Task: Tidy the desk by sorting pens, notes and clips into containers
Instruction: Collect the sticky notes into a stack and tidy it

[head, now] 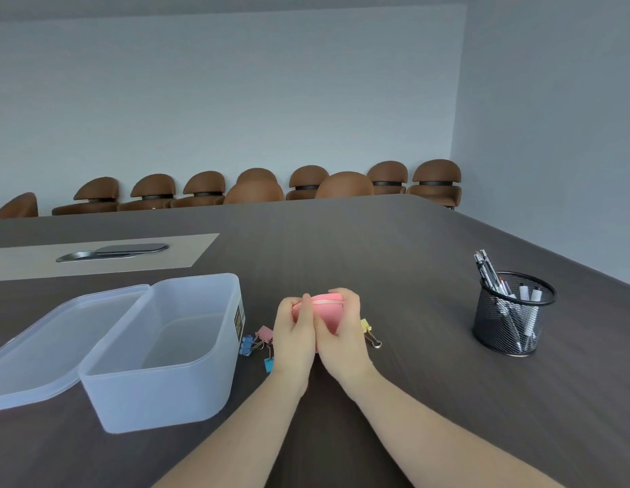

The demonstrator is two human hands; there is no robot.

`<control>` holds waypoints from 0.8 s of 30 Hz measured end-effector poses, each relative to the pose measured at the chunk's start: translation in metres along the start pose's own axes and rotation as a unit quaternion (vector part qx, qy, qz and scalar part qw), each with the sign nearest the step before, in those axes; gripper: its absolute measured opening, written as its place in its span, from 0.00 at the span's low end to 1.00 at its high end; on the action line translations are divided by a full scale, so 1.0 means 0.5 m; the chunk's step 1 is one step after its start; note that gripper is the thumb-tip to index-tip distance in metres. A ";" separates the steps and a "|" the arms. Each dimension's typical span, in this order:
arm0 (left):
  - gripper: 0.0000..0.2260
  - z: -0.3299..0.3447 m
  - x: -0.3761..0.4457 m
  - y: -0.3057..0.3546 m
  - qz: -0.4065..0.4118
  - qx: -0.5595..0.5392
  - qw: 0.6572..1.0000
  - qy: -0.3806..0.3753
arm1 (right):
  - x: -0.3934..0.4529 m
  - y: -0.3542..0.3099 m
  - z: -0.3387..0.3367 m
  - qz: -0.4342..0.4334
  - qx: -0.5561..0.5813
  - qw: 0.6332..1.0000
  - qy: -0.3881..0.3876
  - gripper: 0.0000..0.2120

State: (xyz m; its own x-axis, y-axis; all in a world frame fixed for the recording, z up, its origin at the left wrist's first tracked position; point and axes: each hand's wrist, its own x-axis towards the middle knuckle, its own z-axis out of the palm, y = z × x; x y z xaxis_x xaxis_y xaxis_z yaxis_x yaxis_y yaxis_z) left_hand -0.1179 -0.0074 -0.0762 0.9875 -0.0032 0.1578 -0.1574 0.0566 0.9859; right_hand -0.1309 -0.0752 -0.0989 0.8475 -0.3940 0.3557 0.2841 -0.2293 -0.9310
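A stack of pink sticky notes [326,309] is held just above the dark table, gripped from both sides by my left hand [294,332] and my right hand [341,332]. Under and beside my hands lie coloured binder clips: blue [246,344], pink [265,333] and light blue [268,364] on the left, a yellow clip [367,327] on the right. A translucent plastic box [165,350] stands open and empty to the left, its lid [42,343] flat beside it. A black mesh cup [510,317] with several pens stands at the right.
The dark wooden table [376,248] stretches far ahead, with a beige inlay and a metal cable hatch [112,252] at the back left. Brown chairs [257,188] line the far wall. The table's edge runs diagonally behind the mesh cup.
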 end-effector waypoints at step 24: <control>0.08 0.035 0.044 -0.036 0.020 0.000 0.999 0.042 | 0.063 0.014 -0.016 0.002 -0.018 0.989 0.150 0.06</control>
State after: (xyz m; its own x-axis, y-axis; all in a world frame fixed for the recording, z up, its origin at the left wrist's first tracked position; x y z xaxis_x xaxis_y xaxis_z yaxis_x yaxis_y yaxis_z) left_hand -0.0935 -0.0258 -0.0893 0.9780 0.0819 0.1920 -0.1967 0.0541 0.9790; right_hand -0.1059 -0.0963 -0.0936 0.6762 -0.6393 0.3661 0.2607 -0.2571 -0.9305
